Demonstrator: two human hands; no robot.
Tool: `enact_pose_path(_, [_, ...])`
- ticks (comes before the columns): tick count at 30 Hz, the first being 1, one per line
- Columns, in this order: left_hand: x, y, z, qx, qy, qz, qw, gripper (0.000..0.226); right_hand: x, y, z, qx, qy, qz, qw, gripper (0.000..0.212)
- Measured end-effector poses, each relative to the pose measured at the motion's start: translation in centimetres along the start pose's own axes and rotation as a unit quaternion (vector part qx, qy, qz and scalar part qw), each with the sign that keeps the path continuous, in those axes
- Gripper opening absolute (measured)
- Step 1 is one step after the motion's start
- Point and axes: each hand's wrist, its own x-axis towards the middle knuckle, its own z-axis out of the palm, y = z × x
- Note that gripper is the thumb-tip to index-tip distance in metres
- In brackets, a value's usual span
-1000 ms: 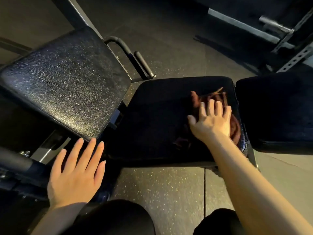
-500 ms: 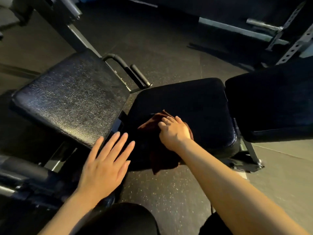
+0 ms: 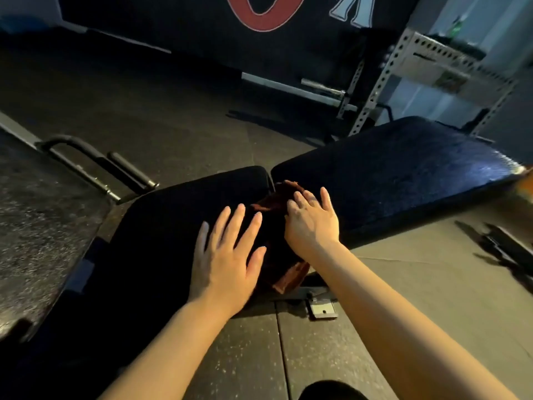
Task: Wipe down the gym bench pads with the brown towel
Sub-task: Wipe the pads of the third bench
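I see the brown towel (image 3: 284,255) bunched on the right end of the black seat pad (image 3: 173,226), just beside the gap to the back pad (image 3: 403,174). My right hand (image 3: 313,223) presses on the towel with fingers curled into it. My left hand (image 3: 225,255) lies flat and spread on the seat pad, touching the towel's left edge.
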Motion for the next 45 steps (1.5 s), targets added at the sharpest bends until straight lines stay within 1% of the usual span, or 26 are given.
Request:
enact_pose_path(1, [-0.2, 1.0, 1.1, -0.001, -0.008, -0.015, 1.000, 0.056, 0.2, 0.7, -0.3, 0.005, 0.003, 0.009, 1.000, 0.051])
enact_pose_path(2, [-0.4, 1.8, 2.2, 0.000, -0.017, -0.012, 1.000, 0.053, 0.5, 1.7, -0.6, 0.006, 0.004, 0.021, 1.000, 0.050])
enact_pose_path(4, [-1.3, 2.4, 3.5, -0.005, -0.045, 0.010, 0.999, 0.053, 1.1, 4.3, -1.3, 0.002, 0.010, 0.052, 0.999, 0.049])
enact_pose_path(6, [-1.6, 2.2, 4.0, 0.005, -0.048, 0.031, 0.998, 0.056, 1.6, 7.6, -2.0, -0.001, 0.023, 0.093, 0.995, 0.049])
enact_pose_path(8, [-1.8, 2.2, 4.1, 0.023, -0.019, 0.050, 0.998, 0.057, 2.0, 11.2, -2.6, -0.007, 0.041, 0.133, 0.990, 0.048])
enact_pose_path(12, [-1.9, 2.8, 4.7, 0.026, 0.031, 0.039, 0.998, 0.057, 2.4, 18.1, -3.2, 0.012, 0.072, 0.210, 0.975, 0.041])
enact_pose_path(14, [-1.8, 3.0, 5.0, 0.025, 0.041, 0.036, 0.998, 0.057, 2.2, 20.3, -2.9, 0.042, 0.106, 0.246, 0.962, 0.039])
enact_pose_path(16, [-1.7, 3.1, 5.2, 0.028, 0.039, 0.035, 0.998, 0.058, 2.3, 20.6, -2.3, 0.056, 0.142, 0.274, 0.950, 0.038])
enact_pose_path(17, [-1.6, 3.1, 5.3, 0.031, 0.039, 0.036, 0.998, 0.057, 2.4, 19.9, -2.0, 0.047, 0.154, 0.271, 0.949, 0.038])
enact_pose_path(18, [-1.5, 3.1, 5.3, 0.034, 0.042, 0.038, 0.998, 0.057, 2.5, 18.7, -1.7, 0.031, 0.160, 0.248, 0.955, 0.040])
enact_pose_path(20, [-1.5, 3.1, 5.3, 0.035, 0.051, 0.045, 0.997, 0.055, 2.2, 15.0, -1.0, 0.021, 0.158, 0.159, 0.974, 0.045])
enact_pose_path(21, [-1.6, 3.1, 5.2, 0.033, 0.055, 0.048, 0.997, 0.054, 1.8, 12.6, -0.5, 0.039, 0.150, 0.110, 0.982, 0.045])
enact_pose_path(23, [-1.6, 3.1, 5.0, 0.026, 0.054, 0.046, 0.997, 0.054, 1.0, 7.8, 0.3, 0.073, 0.131, 0.027, 0.988, 0.048])
enact_pose_path(25, [-1.6, 3.1, 4.9, 0.029, 0.049, 0.039, 0.998, 0.054, 0.5, 4.3, 0.6, 0.080, 0.097, -0.034, 0.992, 0.053])
enact_pose_path(26, [-1.7, 3.1, 4.8, 0.029, 0.046, 0.035, 0.998, 0.054, 0.6, 3.8, 0.7, 0.076, 0.082, -0.052, 0.992, 0.053])
enact_pose_path(28, [-1.6, 2.9, 4.6, 0.029, 0.044, 0.035, 0.998, 0.054, 0.9, 4.7, 0.2, 0.058, 0.076, -0.055, 0.994, 0.047])
enact_pose_path(30, [-1.5, 2.8, 4.5, 0.030, 0.036, 0.035, 0.998, 0.055, 1.1, 7.5, -0.1, 0.033, 0.096, -0.031, 0.994, 0.040])
enact_pose_path(33, [-1.5, 3.0, 4.4, 0.023, 0.017, 0.025, 0.999, 0.057, 1.2, 13.9, -1.0, -0.022, 0.136, 0.060, 0.989, 0.042])
enact_pose_path(34, [-1.5, 3.0, 4.3, 0.016, 0.014, 0.021, 1.000, 0.057, 1.2, 16.5, -1.6, -0.034, 0.135, 0.100, 0.985, 0.044])
enact_pose_path(36, [-1.5, 3.1, 4.3, 0.002, 0.017, 0.017, 1.000, 0.058, 1.0, 21.6, -2.9, -0.049, 0.106, 0.185, 0.976, 0.043])
enact_pose_path(38, [-1.5, 3.1, 4.4, -0.010, 0.021, 0.017, 1.000, 0.060, 0.5, 25.2, -3.8, -0.038, 0.082, 0.245, 0.965, 0.044])
enact_pose_path(40, [-1.3, 3.2, 4.5, -0.015, 0.024, 0.016, 0.999, 0.060, 0.5, 26.2, -3.5, -0.002, 0.105, 0.267, 0.958, 0.046])
enact_pose_path(42, [-1.3, 3.3, 4.6, -0.014, 0.026, 0.016, 0.999, 0.060, 0.6, 25.1, -3.0, 0.025, 0.140, 0.273, 0.952, 0.045])
enact_pose_path(44, [-1.3, 3.4, 4.6, -0.020, 0.023, 0.012, 0.999, 0.063, 0.4, 23.1, -2.4, 0.034, 0.154, 0.258, 0.953, 0.043])
enact_pose_path(45, [-1.4, 3.4, 4.5, -0.018, 0.019, 0.009, 1.000, 0.064, 0.2, 21.7, -1.9, 0.035, 0.162, 0.237, 0.957, 0.044])
